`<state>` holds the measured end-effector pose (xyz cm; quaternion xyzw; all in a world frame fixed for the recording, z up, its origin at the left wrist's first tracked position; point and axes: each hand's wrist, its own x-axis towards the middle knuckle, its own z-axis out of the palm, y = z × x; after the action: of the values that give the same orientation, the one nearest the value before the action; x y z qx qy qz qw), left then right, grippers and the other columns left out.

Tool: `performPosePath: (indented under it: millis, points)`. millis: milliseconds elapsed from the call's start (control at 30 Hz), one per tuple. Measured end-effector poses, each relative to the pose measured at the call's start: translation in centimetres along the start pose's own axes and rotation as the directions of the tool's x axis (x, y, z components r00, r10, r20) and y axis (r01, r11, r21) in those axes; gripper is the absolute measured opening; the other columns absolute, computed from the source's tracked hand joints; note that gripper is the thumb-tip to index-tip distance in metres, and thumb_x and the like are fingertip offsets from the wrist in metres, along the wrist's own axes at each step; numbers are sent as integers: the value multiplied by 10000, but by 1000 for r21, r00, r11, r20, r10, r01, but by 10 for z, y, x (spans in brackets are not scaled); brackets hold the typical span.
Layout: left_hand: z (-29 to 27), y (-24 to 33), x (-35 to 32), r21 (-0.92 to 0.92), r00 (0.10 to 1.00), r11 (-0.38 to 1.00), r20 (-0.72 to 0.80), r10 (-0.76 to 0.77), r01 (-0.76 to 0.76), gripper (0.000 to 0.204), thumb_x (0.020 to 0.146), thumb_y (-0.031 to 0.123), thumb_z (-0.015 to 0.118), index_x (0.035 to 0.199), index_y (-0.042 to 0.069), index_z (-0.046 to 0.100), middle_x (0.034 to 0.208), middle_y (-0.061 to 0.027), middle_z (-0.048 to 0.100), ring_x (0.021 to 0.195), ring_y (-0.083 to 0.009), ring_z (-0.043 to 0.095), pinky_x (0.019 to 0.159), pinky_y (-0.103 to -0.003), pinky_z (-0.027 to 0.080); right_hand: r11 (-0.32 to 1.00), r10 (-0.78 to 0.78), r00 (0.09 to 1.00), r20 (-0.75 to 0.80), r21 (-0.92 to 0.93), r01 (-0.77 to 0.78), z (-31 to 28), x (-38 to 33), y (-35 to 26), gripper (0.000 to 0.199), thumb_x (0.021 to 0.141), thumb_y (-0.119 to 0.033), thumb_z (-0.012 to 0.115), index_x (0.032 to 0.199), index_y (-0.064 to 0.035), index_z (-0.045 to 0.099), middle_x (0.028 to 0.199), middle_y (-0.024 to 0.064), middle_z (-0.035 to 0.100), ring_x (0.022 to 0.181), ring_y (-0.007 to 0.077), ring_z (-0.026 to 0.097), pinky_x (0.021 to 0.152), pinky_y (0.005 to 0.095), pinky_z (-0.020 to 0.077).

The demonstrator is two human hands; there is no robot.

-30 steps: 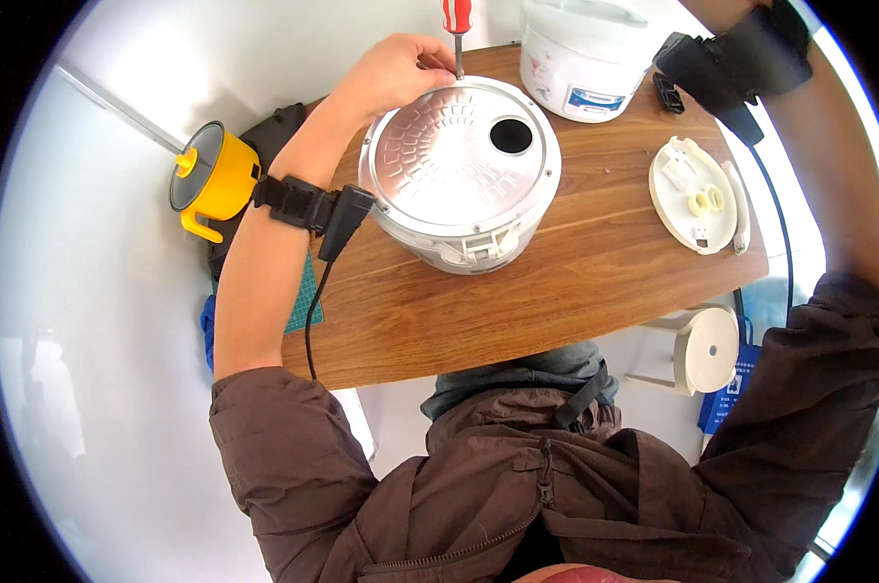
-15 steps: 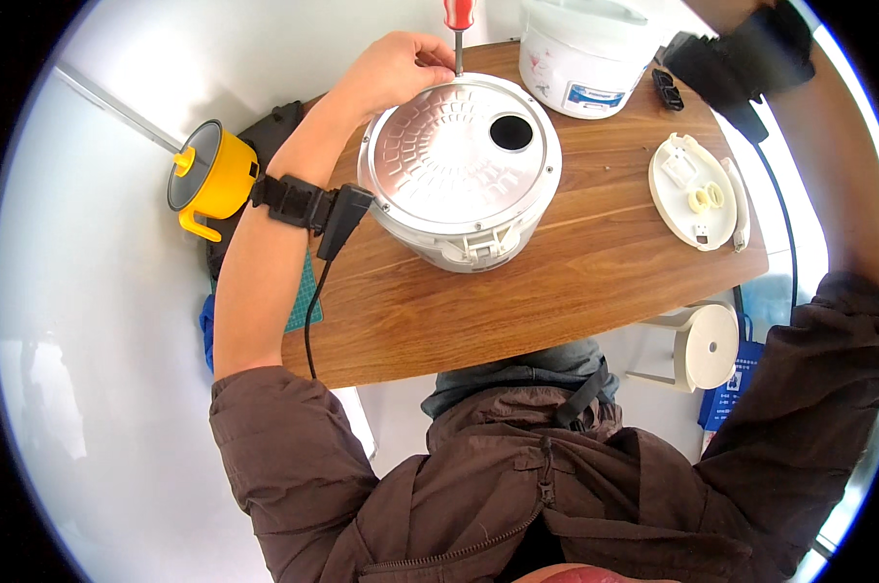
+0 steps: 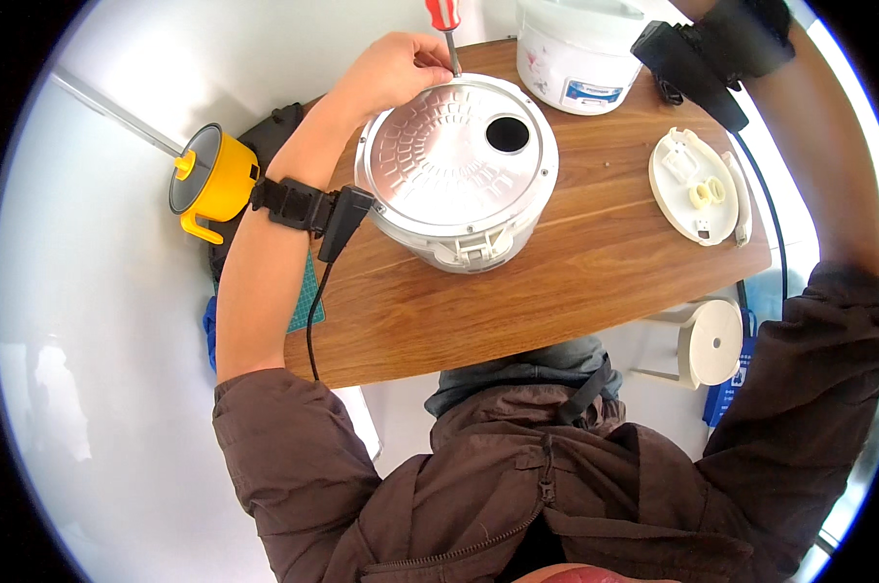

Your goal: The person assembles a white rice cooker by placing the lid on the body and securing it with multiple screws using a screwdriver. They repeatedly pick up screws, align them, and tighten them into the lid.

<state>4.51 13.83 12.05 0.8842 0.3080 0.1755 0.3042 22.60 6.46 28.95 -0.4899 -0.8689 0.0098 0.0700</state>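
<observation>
A round white rice cooker (image 3: pixel 478 248) stands on the table. Its top is a patterned silver metal plate (image 3: pixel 430 146) with a dark oval hole and small screws around the rim; a white latch (image 3: pixel 476 251) faces me. At the far rim a screwdriver (image 3: pixel 452 51) with a red and white handle leans upright, its tip down at the edge and its upper end cut off by the frame. My left hand (image 3: pixel 401 70) rests there, thumb and fingers pinched beside the tip; what they hold is hidden. My right forearm (image 3: pixel 818 146) reaches up out of the picture, its hand unseen.
Behind to the right stands a white bucket-like container (image 3: pixel 580 58). An oval cream plastic cover (image 3: pixel 687 209) with small rings lies at the table's right. A yellow pot (image 3: pixel 221 175) sits left, near a green mat (image 3: pixel 308 296). A cream stool (image 3: pixel 711 342) stands below; cables hang from both wrist devices.
The screwdriver has tilted, its handle swinging left. My right forearm and its wrist device have shifted left and turned a little. My left hand stays at the rim.
</observation>
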Motion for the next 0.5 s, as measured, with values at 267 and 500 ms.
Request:
performPosePath:
  millis: [267, 500]
  points:
    - [-3, 9, 4, 29, 999, 1000, 51, -7, 6, 140, 930, 131, 707, 1017, 29, 749, 960, -92, 754, 904, -189, 692, 840, -342, 542, 967, 247, 967, -68, -43, -251, -6, -19, -19, 459, 1003, -335, 554, 959, 105, 676, 872, 270, 724, 747, 339, 741, 669, 419, 604]
    - [-4, 7, -11, 45, 999, 998, 15, 42, -43, 185, 961, 140, 665, 1101, 61, 757, 1011, -70, 768, 946, -199, 708, 881, -340, 551, 989, 132, 759, -638, 140, -54, -5, -79, 5, 409, 1027, -320, 571, 1062, 76, 667, 840, 189, 722, 689, 234, 714, 621, 361, 596]
